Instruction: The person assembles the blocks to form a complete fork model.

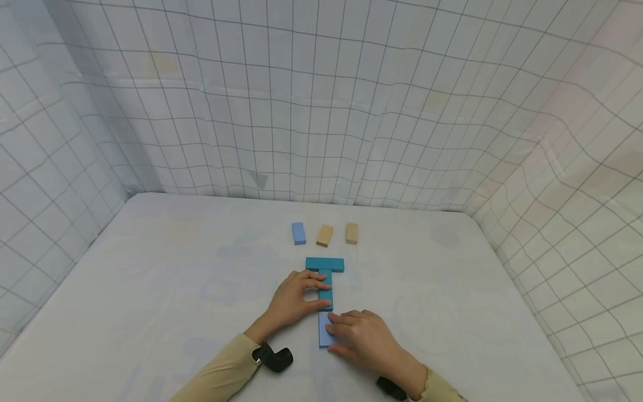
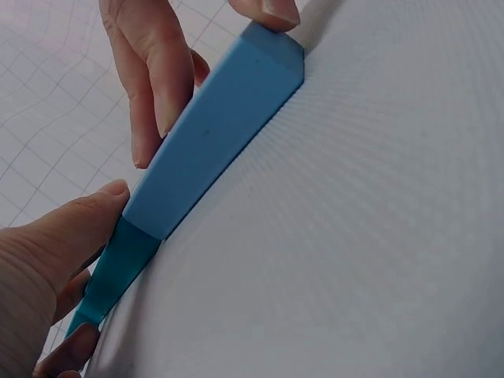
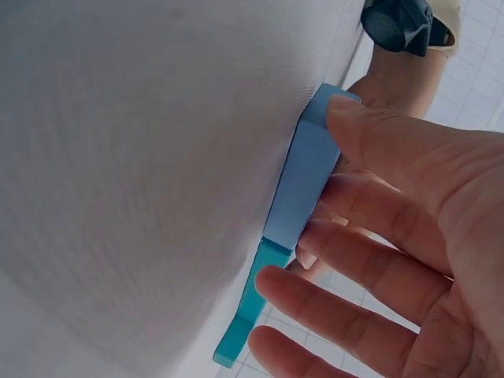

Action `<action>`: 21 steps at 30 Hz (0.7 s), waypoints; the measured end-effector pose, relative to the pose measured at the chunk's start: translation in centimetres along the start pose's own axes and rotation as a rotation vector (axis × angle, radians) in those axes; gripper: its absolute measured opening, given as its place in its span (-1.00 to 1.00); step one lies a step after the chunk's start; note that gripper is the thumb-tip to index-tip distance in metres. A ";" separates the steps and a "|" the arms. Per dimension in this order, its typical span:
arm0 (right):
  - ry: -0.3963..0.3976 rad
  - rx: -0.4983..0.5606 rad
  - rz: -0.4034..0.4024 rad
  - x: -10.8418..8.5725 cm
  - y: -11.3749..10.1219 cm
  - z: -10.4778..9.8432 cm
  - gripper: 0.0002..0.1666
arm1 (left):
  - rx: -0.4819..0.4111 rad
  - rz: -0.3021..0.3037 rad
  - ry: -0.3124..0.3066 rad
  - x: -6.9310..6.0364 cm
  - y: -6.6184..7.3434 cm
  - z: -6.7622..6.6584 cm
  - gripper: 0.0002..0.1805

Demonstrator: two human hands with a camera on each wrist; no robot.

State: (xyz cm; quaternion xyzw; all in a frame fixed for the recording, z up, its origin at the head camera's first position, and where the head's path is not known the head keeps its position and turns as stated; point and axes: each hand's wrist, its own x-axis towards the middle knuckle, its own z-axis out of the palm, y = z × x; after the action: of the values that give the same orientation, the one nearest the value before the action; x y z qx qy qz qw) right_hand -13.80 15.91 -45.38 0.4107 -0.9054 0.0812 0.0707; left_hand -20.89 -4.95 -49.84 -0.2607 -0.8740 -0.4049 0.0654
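Note:
Two teal blocks form a T: a crosswise one at the top and a lengthwise one below it. My left hand holds the lengthwise teal block, its fingers and thumb resting along it. Directly below, end to end with it, lies a light blue block, also seen in the left wrist view and the right wrist view. My right hand grips this blue block, the thumb on its near end and fingers along its right side.
Farther back on the white table lie a small blue block, a tan block and another tan block. White grid-patterned curtains stand behind the table and at both sides.

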 end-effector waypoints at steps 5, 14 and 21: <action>0.004 -0.023 -0.004 0.2 -0.1 0.0 -0.58 | -0.009 0.007 -0.001 0.0 0.0 -0.1 -0.62; 0.000 -0.037 0.007 0.2 0.0 0.2 -0.57 | 0.003 0.002 -0.001 0.0 0.1 -0.1 -0.63; 0.029 -0.037 0.005 0.2 0.2 0.4 -0.58 | 0.000 0.013 0.002 -0.1 0.0 -0.1 -0.62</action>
State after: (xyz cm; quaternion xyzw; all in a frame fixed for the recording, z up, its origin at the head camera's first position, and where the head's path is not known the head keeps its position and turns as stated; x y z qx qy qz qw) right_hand -14.10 15.88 -45.74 0.4060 -0.9065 0.0705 0.0915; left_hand -20.84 -5.06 -49.78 -0.2662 -0.8721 -0.4049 0.0690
